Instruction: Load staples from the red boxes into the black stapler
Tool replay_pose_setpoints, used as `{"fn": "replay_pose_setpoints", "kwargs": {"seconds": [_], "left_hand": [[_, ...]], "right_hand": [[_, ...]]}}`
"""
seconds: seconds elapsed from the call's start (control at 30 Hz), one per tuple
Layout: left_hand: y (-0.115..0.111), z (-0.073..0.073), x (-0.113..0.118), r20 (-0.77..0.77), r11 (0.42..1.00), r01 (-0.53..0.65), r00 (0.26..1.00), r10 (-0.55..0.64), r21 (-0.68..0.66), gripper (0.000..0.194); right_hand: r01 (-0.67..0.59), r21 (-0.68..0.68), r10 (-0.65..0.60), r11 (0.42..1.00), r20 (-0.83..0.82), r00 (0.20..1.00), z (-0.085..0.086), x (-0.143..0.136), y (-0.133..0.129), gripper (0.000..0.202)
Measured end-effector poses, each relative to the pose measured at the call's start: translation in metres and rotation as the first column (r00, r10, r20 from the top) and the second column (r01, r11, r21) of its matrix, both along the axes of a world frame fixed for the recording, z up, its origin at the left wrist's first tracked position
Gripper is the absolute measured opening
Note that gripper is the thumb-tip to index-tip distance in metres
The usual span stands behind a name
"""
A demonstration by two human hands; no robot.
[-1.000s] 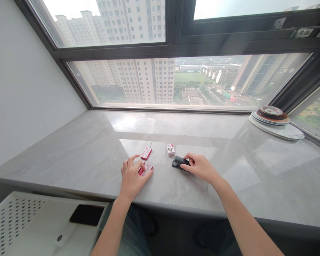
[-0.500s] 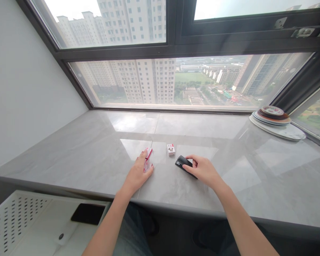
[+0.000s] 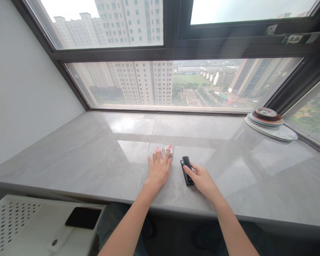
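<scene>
My left hand [image 3: 159,170] rests palm-down with its fingers spread. Its index finger touches a small white box with red print [image 3: 170,147], while the other fingertips partly cover a pink-and-white box [image 3: 159,148] just left of it. To the right, my right hand [image 3: 202,179] grips a black stapler [image 3: 187,178], thumb on the upper side and fingers along its right edge. The stapler lies on or just above the grey countertop [image 3: 101,160], its far end pointing toward the window.
A stack of plates and round mats [image 3: 269,124] stands at the right by the window [image 3: 160,85]. Below the counter's front edge at left is a white perforated basket [image 3: 21,227], with a dark flat object [image 3: 83,217] beside its holes.
My left hand has moved right and away from me, bringing the pink-and-white box beside the small white one. My right hand has turned the stapler to point more directly toward the window.
</scene>
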State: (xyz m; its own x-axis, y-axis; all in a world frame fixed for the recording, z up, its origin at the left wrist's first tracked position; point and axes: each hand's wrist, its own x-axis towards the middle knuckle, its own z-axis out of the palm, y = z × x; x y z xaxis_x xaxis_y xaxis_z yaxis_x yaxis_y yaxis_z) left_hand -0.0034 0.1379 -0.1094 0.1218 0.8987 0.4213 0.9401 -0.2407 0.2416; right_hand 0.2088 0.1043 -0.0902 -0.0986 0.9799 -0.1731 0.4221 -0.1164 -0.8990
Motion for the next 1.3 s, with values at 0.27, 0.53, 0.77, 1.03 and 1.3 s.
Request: {"fn": "replay_pose_setpoints", "kwargs": {"seconds": [0.27,0.53,0.77,1.03,1.3], "left_hand": [[-0.009,-0.001,-0.005,0.084,0.997,0.076,0.994,-0.077,0.017,0.037],[-0.036,0.003,-0.028,0.115,0.996,0.09,0.989,-0.088,-0.011,0.039],[-0.039,-0.003,-0.082,0.069,1.0,-0.023,0.997,0.022,0.009,0.038],[-0.002,-0.006,-0.183,0.068,0.999,-0.05,0.996,0.049,0.003,0.04],[0.016,-0.007,-0.198,0.073,0.998,-0.053,0.996,0.051,0.018,0.04]], "right_hand": [[-0.005,-0.049,-0.004,0.999,-0.191,0.982,-0.006,-0.018,0.005,0.07],[-0.154,-0.042,0.13,0.987,-0.351,0.927,-0.009,-0.071,0.001,0.07],[-0.298,0.024,0.284,0.954,-0.381,0.88,-0.013,-0.134,0.012,0.056],[-0.328,0.085,0.337,0.941,-0.34,0.878,-0.013,-0.231,0.051,0.038],[-0.244,0.105,0.266,0.964,-0.341,0.902,-0.016,-0.247,0.059,0.036]]}}
